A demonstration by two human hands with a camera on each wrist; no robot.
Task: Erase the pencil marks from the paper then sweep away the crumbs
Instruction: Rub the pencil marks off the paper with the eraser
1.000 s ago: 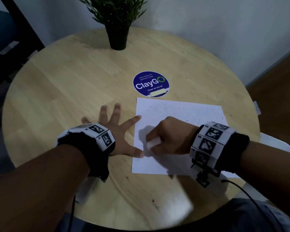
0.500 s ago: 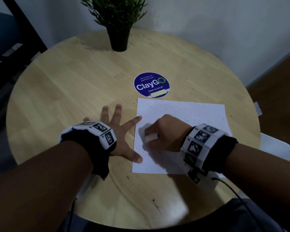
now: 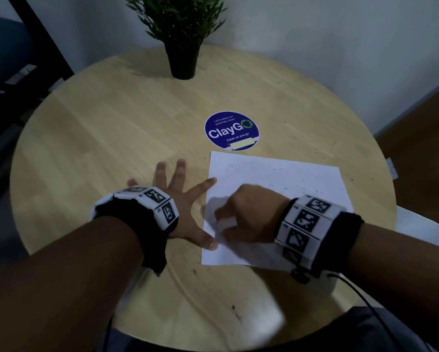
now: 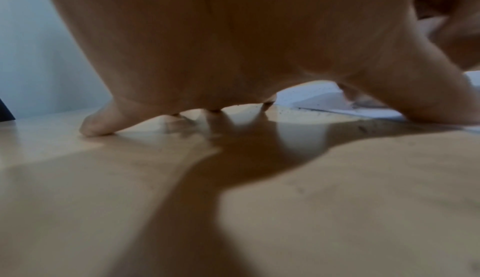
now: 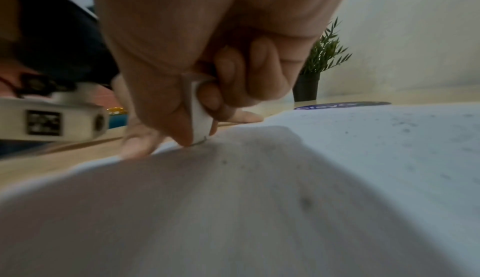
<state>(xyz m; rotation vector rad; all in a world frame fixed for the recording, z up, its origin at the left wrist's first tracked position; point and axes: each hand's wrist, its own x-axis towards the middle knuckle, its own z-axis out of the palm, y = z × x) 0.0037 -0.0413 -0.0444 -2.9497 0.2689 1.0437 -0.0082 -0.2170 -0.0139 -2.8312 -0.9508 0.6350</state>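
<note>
Round table point(image 3: 111, 123) under paper point(image 3: 276, 174) | I see left hand point(image 3: 185, 214) splayed flat, pinning paper edge | right hand point(image 3: 248, 214) pinches eraser point(image 5: 200, 117) onto sheet | crumbs point(image 3: 276, 171) scattered

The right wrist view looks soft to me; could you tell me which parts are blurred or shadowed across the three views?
Right wrist view: near paper blurred and shadowed, eraser fairly sharp. Left wrist view: table foreground soft, crossed by a dark shadow. Head view: dim, with motion blur on the right hand.
</note>
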